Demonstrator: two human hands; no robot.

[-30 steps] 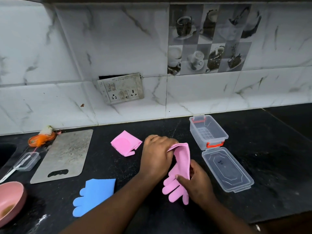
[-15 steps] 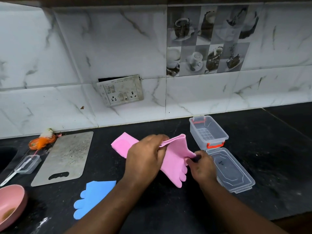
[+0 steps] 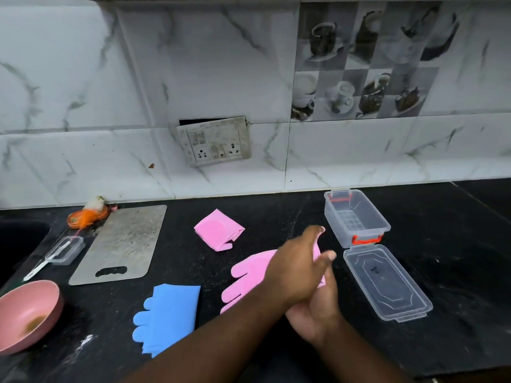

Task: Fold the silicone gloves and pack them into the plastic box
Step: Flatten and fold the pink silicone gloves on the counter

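A black counter [image 3: 456, 258] seen from above, with a person's two hands crossed near the centre. A pink glove [image 3: 249, 277] lies flat on the counter, its fingers pointing to 8 o'clock. The left hand [image 3: 296, 269] lies across its cuff end, fingers straight and spread, pressing down and pointing to 1 o'clock. The right hand [image 3: 315, 319] sits partly under the left at the glove's cuff; its grip is hidden, so whether it holds the glove cannot be told.

From the hands, a clear plastic box [image 3: 370, 236] stands uncovered at 1 o'clock, nothing in it, with orange clips. Its lid [image 3: 387, 283] lies just beside it at 3 o'clock. A folded pink glove [image 3: 218, 229] rests at 11 o'clock, and a blue glove [image 3: 168, 313], folded over, at 8 o'clock. Farther toward 9 o'clock are a grey board [image 3: 121, 244] and a pink bowl [image 3: 52, 299].
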